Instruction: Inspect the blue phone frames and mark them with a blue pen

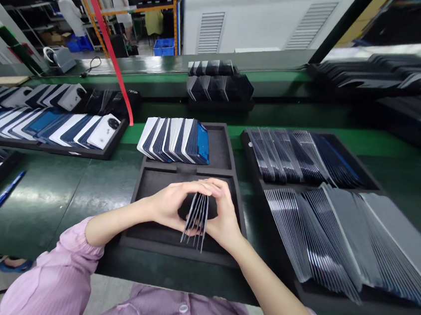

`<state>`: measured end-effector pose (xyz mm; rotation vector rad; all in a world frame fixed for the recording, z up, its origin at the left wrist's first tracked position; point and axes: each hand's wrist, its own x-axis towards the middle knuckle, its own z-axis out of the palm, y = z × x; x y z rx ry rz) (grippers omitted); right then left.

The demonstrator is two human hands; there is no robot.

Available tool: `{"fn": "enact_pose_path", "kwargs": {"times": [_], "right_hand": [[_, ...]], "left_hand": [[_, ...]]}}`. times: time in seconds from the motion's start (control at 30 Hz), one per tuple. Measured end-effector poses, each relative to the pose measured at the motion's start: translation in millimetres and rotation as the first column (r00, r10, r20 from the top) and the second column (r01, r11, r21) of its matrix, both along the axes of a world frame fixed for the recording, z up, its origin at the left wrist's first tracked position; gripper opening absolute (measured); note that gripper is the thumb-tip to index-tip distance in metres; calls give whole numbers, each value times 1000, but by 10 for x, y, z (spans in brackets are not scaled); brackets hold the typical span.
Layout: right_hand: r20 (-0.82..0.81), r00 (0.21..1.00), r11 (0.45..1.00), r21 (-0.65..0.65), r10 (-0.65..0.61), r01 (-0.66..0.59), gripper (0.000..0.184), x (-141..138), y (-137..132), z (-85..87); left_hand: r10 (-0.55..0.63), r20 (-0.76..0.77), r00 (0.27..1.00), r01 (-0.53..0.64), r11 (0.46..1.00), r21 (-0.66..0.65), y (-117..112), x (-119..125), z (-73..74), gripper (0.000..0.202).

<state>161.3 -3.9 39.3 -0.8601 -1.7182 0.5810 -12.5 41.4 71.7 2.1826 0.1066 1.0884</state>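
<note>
Holding a small stack of thin panels on edge between both hands, I have it standing over the near compartment of the black foam tray in front of me. My left hand is curled closed around the left face of the stack, and my right hand is closed around the right face, fingertips of both meeting over the top edge. The lower ends of the panels fan out a little towards me; whether they touch the tray floor I cannot tell.

From this head view, the far compartment of the same tray holds a leaning row of blue and white panels. To my right sits a larger tray of dark panels, fanned in overlapping rows, and more of them spread beyond it. To my left, another tray carries white and blue back covers with camera rings, and a blue pen lies on the green bench.

I judge these panels light, stiff and smooth, so they could slide against each other and splay if my squeeze slackens. They look thin enough to scratch or chip, so pressing on the flat outer faces while capping the top edge seems the sound grip.
</note>
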Motion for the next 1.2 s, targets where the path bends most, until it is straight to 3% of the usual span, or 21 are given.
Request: {"fn": "enact_pose_path", "kwargs": {"times": [0.33, 0.43, 0.5, 0.6, 0.67, 0.73, 0.83, 0.9, 0.97, 1.07, 1.13, 1.2], "right_hand": [[-12, 1000, 999, -44, 8, -9, 54, 4, 4, -27], [-62, 996, 994, -81, 64, -68, 62, -14, -21, -69], [-161, 982, 989, -100, 96, -113, 60, -31, -49, -89], [-255, 967, 975, -213, 8, -64, 27, -38, -72, -71], [-344, 935, 933, -358, -82, -50, 16, -28, -56, -25], [-524, 847, 849, -484, -87, -212, 23, -10, -22, 28], [-726, 688, 604, -536, 29, -590, 30, 22, 16, 76], [-753, 652, 457, -552, 84, -697, 31, 43, 11, 77], [-763, 633, 374, -555, 126, -743, 41, 59, -12, 60], [-751, 609, 331, -525, 253, -784, 82, 66, -44, 21], [-688, 648, 364, -541, 327, -758, 104, 54, -46, -9], [-624, 704, 424, -567, 338, -706, 106, 36, -38, -44]], "left_hand": [[36, -4, 999, -36, 999, 1, -37, -9, 26, 93], [160, -23, 987, -161, 987, -31, -82, -21, -28, 97], [345, -30, 938, -345, 924, -161, -126, -24, -51, 101], [504, -102, 858, -500, 770, -397, -174, -28, -5, 104], [426, -163, 890, -446, 737, -508, -175, -34, 67, 103], [299, -170, 939, -339, 718, -607, -156, -37, 134, 98], [217, -76, 973, -210, 707, -675, -126, -30, 181, 96], [149, -9, 989, -113, 710, -695, -124, -24, 189, 103], [69, 4, 998, -44, 684, -728, -135, -18, 197, 99], [75, -80, 994, -110, 641, -760, -155, -3, 212, 88], [103, -127, 986, -164, 620, -767, -159, 14, 212, 89], [118, -141, 983, -184, 607, -773, -156, 31, 205, 91]]}}
